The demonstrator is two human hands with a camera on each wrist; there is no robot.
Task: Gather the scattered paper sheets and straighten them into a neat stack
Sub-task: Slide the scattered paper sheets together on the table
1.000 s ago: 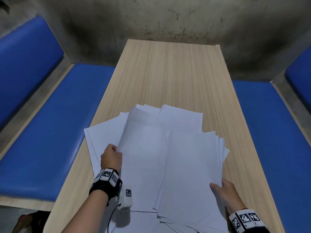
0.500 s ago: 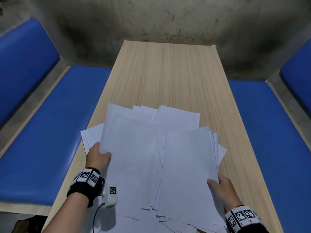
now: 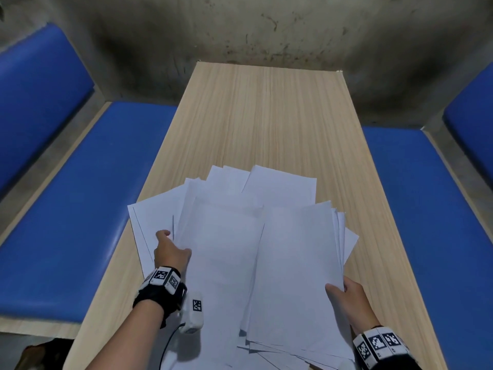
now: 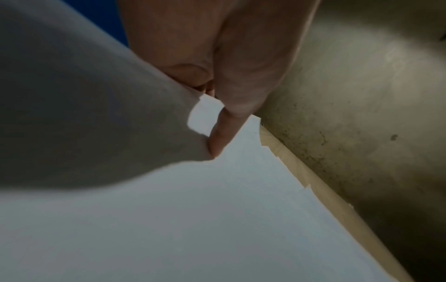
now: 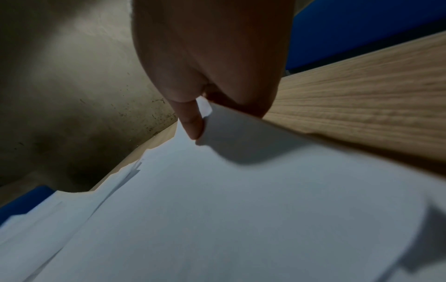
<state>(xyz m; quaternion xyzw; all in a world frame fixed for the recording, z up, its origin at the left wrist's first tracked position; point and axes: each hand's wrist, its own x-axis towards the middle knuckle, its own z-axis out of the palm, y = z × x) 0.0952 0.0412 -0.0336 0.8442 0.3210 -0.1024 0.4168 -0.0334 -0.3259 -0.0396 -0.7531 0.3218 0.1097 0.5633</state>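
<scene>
Left hand (image 3: 170,252) pinches the left edge of the fanned white paper sheets (image 3: 240,249) spread overlapping on the near end of the wooden desk (image 3: 266,116); right hand (image 3: 349,297) grips their right edge, thumb on top.

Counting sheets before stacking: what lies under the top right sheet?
More white sheets fan out under the top right sheet, all on the wooden table. Their number is hidden.

A booth-style seating nook, perhaps a canteen: long light-wood laminate table (image 3: 266,124), blue padded benches (image 3: 80,209) at 9 and 3 o'clock, stained concrete wall (image 3: 240,28) at 12.
</scene>
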